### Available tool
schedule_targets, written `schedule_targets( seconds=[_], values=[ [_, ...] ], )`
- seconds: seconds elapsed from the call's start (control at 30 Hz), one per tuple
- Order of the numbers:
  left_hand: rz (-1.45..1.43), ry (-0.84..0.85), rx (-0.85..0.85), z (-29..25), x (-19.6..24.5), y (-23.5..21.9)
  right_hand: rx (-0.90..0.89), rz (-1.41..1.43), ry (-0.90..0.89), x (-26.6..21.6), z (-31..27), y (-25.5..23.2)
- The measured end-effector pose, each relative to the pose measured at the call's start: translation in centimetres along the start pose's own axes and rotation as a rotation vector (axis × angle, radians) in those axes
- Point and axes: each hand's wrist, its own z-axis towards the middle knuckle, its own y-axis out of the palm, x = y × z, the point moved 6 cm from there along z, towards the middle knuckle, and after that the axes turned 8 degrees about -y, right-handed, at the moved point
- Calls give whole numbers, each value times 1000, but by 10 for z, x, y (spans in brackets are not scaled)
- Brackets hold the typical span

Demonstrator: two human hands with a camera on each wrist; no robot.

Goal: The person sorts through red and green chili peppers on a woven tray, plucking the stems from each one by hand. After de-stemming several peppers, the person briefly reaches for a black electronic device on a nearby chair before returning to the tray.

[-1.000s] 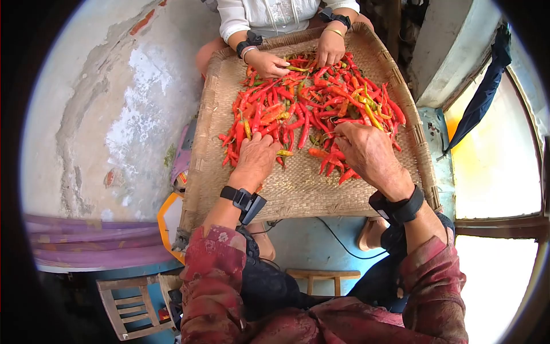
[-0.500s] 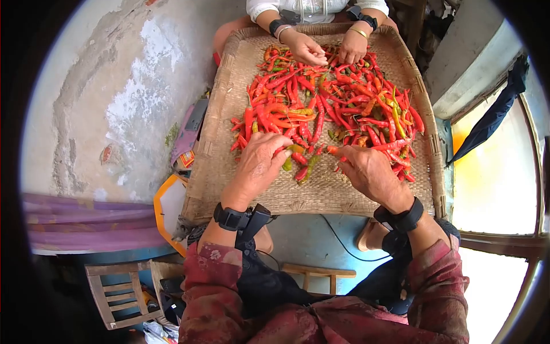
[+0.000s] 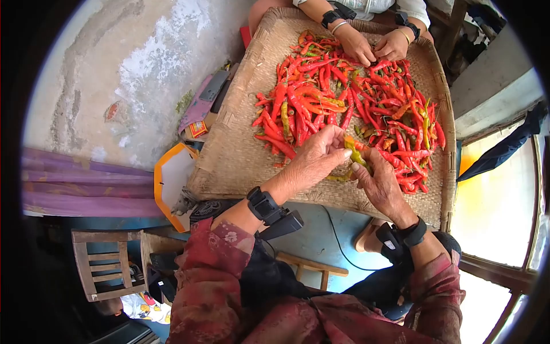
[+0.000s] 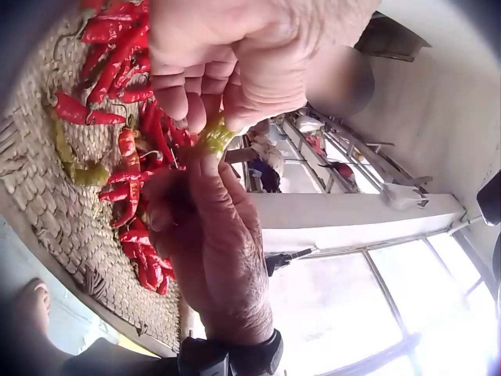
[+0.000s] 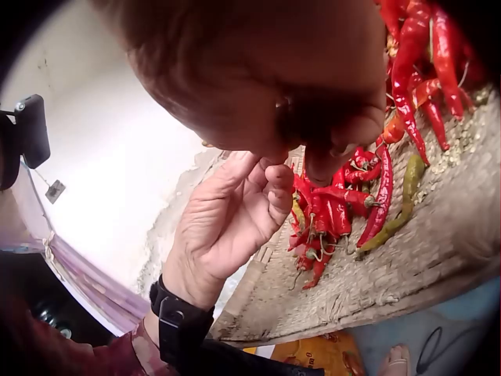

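Over the near part of the woven tray [image 3: 229,166], my left hand [image 3: 318,160] and right hand [image 3: 382,186] meet at a yellow-green chili pepper [image 3: 358,155] with an orange patch. Thumb and fingers of the left hand pinch it; the left wrist view shows the pepper [image 4: 217,139] between both hands' fingertips. My right thumb presses against its side, with the right fingers curled behind. Just below the hands, another greenish chili [image 5: 399,211] lies on the weave. Red chilies [image 3: 321,80] are heaped beyond the hands, a few yellow-green ones among them.
Across the tray another person's hands [image 3: 372,47] work at the heap's far edge. A wall [image 3: 86,109] stands to the left, a window [image 3: 492,189] to the right. Below the tray are a wooden stool [image 3: 312,265] and a black cable [image 3: 338,238].
My left hand has moved right, carrying the yellow-green chili, to meet my right hand, which now grips it too. The head view has turned, so the tray appears shifted right and tilted.
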Motion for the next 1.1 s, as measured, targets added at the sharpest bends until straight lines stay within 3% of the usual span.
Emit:
schedule_targets(
  seconds=[0.03,0.1,0.13,0.17,0.23,0.27,0.37,0.43,0.47,0.5,0.57,0.6,0.73,0.8,0.9,0.93,1.0,1.03,1.1],
  values=[
    [13,60,7,-1,3,1,2,-5,6,4,0,-1],
    [-42,48,-29,1,1,-1,-189,-276,-285,-7,2,5],
    [-22,-46,-62,1,-2,-5,-277,-223,-171,-4,-1,7],
    [-1,-141,-95,2,-7,-6,-274,-224,-166,-4,0,3],
    [-128,-17,58,5,1,-19,-179,-446,-330,-16,7,-10],
    [-121,-8,143,7,1,-31,-141,-485,-216,-23,10,-25],
    [-44,-43,257,9,-10,-49,114,-639,-225,-29,20,-74],
    [601,8,137,6,-18,-30,239,-767,-190,-36,26,-99],
    [708,97,119,3,-20,-19,322,-755,-160,-40,24,-109],
    [705,99,116,4,-26,-14,459,-870,-350,-48,24,-112],
    [1041,134,143,8,-37,-5,506,-1102,-429,-54,20,-118],
    [1007,90,123,10,-40,-5,510,-1106,-426,-55,19,-116],
    [1089,83,65,18,-45,-1,266,-844,-497,-48,17,-80],
    [755,110,63,12,-30,2,137,-702,-512,-41,14,-55],
    [627,186,14,-1,-7,19,-27,-220,-214,-18,10,-24],
    [627,187,10,-4,-11,24,-23,-220,-212,-12,9,-20],
    [433,233,11,-11,-15,30,-194,69,-78,4,8,-3],
    [431,235,12,-12,-16,31,-195,66,-79,3,7,-3],
    [390,132,32,-15,-20,28,-261,40,85,9,1,2]
  ],
)
